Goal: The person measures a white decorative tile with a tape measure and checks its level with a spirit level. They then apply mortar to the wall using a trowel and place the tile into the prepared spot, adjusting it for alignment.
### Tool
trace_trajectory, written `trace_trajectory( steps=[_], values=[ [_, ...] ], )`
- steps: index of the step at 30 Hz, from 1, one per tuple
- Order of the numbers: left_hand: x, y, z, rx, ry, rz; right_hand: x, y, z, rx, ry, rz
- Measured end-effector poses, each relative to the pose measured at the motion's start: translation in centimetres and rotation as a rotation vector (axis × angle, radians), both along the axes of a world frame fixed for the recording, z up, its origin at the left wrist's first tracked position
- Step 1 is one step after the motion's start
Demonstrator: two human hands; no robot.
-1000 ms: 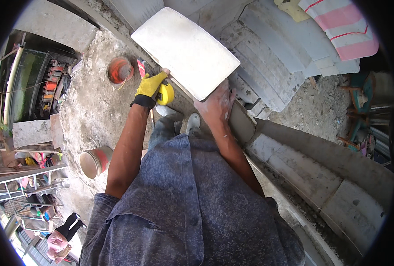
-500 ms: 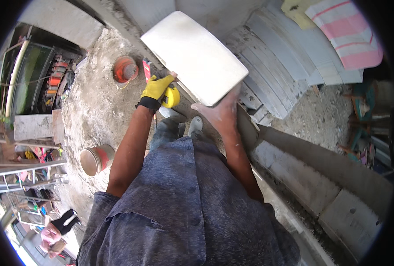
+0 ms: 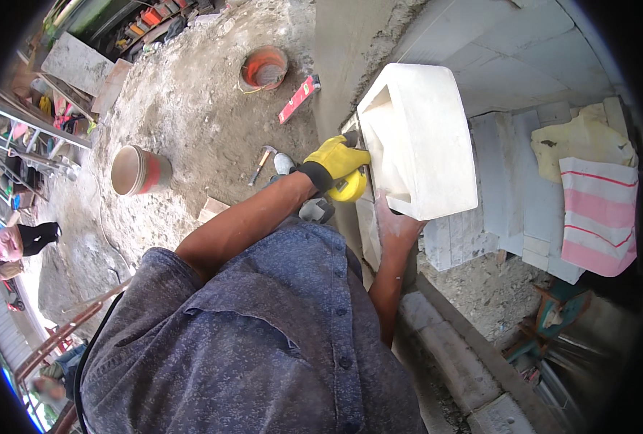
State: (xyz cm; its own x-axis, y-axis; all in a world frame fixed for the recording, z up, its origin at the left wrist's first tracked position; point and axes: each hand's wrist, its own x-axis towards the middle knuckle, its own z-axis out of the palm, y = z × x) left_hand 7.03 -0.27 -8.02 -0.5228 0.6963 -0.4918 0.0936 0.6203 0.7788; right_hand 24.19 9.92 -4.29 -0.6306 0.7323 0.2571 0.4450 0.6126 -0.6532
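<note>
A white hollow block, box-shaped with an open recess on its left side, is tilted over the wall ahead of me. My bare, dusty right hand grips its lower end. My left hand wears a yellow glove with a dark cuff; its fingers are closed and its tips are beside the block's left edge. Against that palm is a round yellow thing, ring-like; its kind is not plain. A dark tip pokes out above the glove. Part of the right hand's fingers is hidden behind the block.
On the rough ground lie an orange bucket, a red level-like bar, a hammer and a pale bucket. Grey blockwork runs along my right. A pink-striped cloth hangs beyond. Another person is far left.
My view has swung to the right. The block has turned from its smooth flat face to show its hollow side. Both hands stay at it, the left one still with the round yellow thing.
</note>
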Motion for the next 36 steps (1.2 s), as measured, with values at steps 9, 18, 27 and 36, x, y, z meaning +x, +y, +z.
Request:
trace_trajectory(
  steps=[9,18,27,36],
  values=[
    [0.4,0.8,0.2,0.110,0.140,-0.007,0.4,-0.2,-0.2,-0.080,-0.027,-0.034],
    [-4.1,-7.0,-4.5,0.154,-0.443,0.223,1.1,-0.5,-1.7,-0.154,0.244,-0.013],
    [-11.6,-23.1,-5.8,0.416,-0.913,0.801,0.7,-1.1,0.8,0.090,0.537,0.019],
    [-12.9,-32.0,6.1,0.383,-0.722,0.772,3.6,-7.1,7.0,0.347,0.730,0.076]
  ],
)
